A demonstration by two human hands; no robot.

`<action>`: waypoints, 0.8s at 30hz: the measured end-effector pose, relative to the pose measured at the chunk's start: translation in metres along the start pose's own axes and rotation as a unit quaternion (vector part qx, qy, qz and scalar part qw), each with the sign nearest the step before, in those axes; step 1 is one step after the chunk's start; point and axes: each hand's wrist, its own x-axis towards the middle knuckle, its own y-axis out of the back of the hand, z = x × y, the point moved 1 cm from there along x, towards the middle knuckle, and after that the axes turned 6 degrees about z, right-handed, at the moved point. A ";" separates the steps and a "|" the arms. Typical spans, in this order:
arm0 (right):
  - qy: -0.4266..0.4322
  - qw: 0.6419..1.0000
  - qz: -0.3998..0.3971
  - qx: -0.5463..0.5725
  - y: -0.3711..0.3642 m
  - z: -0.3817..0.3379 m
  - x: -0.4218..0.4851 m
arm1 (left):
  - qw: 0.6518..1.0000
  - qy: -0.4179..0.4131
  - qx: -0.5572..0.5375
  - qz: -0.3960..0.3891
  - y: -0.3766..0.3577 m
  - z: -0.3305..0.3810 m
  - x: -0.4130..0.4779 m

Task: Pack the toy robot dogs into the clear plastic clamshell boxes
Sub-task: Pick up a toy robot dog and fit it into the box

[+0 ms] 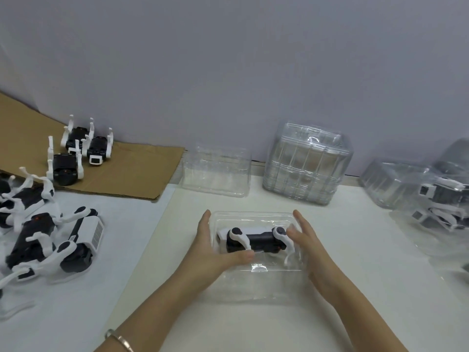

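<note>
Bracelet (119, 339) on the left wrist, nearest the camera. Both forearms reach forward to a clear box (256, 270) sitting on the table (355, 313).

Left hand (215, 247): fingers straight and together, flat against the box's left wall, thumb laid across its top near the front edge. Right hand (307, 245): fingers straight, slightly spread, against the box's right side, tips over the top. Neither hand is curled round anything.

Toy dog (258, 240) is inside that box, lying on its side, black body, white legs pointing toward the camera. Can't tell if the lid is latched.

Left of the box: heap of loose dogs (45, 240), tangled. Further back-left of the box: cardboard (132, 168) with three dogs (76, 153) on it, legs up.

Straight behind the box: one empty box (215, 171). Behind it to the right: stack of boxes (304, 163), nested. Far right of the box: packed boxes (436, 199) with dogs inside, count unclear.

Wall (228, 59) behind all of it.
</note>
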 end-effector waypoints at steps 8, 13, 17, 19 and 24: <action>0.054 0.998 -0.007 0.020 -0.003 0.005 -0.003 | 0.997 -0.057 0.034 0.030 0.004 0.001 0.001; 0.074 0.997 0.002 0.028 -0.001 0.006 -0.004 | 0.997 -0.069 0.020 0.034 0.004 0.004 0.001; 0.121 0.992 0.016 0.036 0.000 0.008 -0.003 | 0.991 -0.118 0.031 0.061 0.006 0.007 -0.003; 0.151 0.988 0.017 0.040 0.001 0.009 -0.002 | 0.988 -0.140 0.027 0.062 0.007 0.009 -0.006; 0.200 0.979 0.026 0.040 0.002 0.009 -0.003 | 0.979 -0.185 0.046 0.072 0.005 0.011 -0.011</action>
